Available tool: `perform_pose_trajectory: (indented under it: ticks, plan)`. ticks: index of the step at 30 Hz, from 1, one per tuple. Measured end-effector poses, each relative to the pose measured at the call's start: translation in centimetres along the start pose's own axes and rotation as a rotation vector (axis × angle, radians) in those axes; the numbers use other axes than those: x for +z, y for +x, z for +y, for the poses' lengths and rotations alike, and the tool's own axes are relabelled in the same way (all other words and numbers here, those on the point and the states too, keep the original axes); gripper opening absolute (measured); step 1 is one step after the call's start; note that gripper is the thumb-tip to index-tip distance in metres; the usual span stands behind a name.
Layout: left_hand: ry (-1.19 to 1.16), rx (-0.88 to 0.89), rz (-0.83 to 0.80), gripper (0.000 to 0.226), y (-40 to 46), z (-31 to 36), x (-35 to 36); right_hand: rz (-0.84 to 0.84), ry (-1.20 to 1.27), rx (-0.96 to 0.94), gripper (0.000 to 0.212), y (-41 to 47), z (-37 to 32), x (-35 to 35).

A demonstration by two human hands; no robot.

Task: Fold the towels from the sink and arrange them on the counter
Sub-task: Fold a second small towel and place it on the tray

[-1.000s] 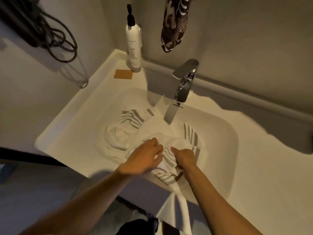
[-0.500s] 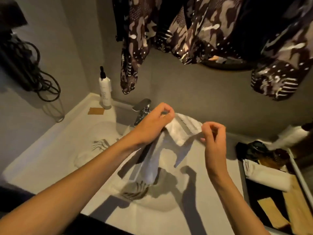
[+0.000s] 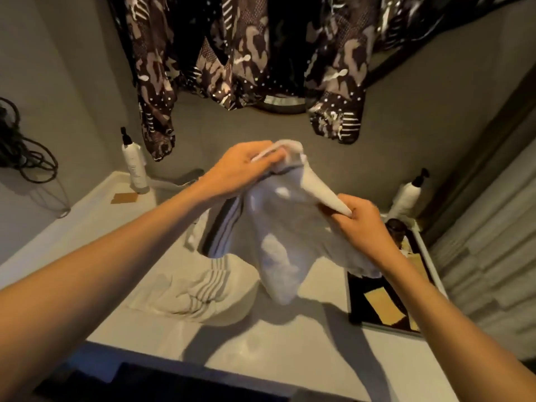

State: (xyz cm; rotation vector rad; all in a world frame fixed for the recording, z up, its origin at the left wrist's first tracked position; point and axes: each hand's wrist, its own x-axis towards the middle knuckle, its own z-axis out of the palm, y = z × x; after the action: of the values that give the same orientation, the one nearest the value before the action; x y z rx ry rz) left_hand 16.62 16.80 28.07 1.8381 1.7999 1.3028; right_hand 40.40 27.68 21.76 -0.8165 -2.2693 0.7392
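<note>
A white towel with dark stripes [image 3: 278, 227] hangs in the air above the sink, held by both hands. My left hand [image 3: 240, 166] grips its top edge, raised high. My right hand [image 3: 359, 221] pinches another part of the edge, lower and to the right. The towel's body droops between them and is blurred. A second white striped towel [image 3: 197, 288] lies crumpled in the sink basin [image 3: 150, 303] below. The white counter [image 3: 290, 343] stretches in front and to the right of the basin.
A white pump bottle [image 3: 135, 166] and a small tan card [image 3: 124, 197] stand at the counter's back left. The faucet [image 3: 188, 177] shows behind my left arm. A dark tray [image 3: 377, 303] with items and a second bottle [image 3: 409, 192] sit right. Patterned clothes [image 3: 246, 53] hang overhead.
Both hands lifted one towel out of the sink. My right hand, which was loose beside it half a second ago, now pinches its edge, and the towel is spread wider.
</note>
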Motion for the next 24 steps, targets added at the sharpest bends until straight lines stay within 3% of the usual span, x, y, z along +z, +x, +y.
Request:
perform_pose_trajectory:
  ticks: [1,3,5,7,9,12,15,19,24]
  plan:
    - [-0.050,-0.037,0.095,0.043,0.0,-0.2,0.2,-0.036,-0.033,-0.006,0.021,-0.5,0.0,-1.0]
    - [-0.027,-0.070,0.193,0.044,-0.1,-1.0,0.3,-0.286,-0.092,0.055,0.025,-1.5,0.3,-2.8]
    - [0.057,-0.131,0.183,0.030,-0.6,-2.5,0.8,-0.560,-0.190,0.144,0.030,-2.6,1.5,-3.3]
    - [0.140,-0.187,0.124,0.027,-1.2,-4.5,1.6,-0.616,-0.259,0.169,0.032,-3.5,3.3,-2.7]
    - [0.214,-0.186,0.073,0.024,-1.6,-6.8,2.3,-0.504,-0.333,0.168,0.022,-3.7,4.8,-1.7]
    - [0.121,-0.197,0.120,0.020,-1.1,-7.6,2.1,-0.184,-0.545,0.210,0.013,-3.0,5.4,-1.8]
    - [0.070,-0.179,0.158,0.021,-1.4,-6.9,1.5,0.037,-0.551,0.166,0.015,-3.5,3.9,-2.6]
    - [0.098,-0.160,-0.040,0.025,-7.9,-9.2,2.1,-0.047,-0.598,0.090,0.021,-9.1,3.9,-1.3]
    - [0.237,-0.358,-0.571,0.033,-21.3,-15.5,7.6,-0.615,-0.623,0.212,0.024,-18.2,8.8,6.0]
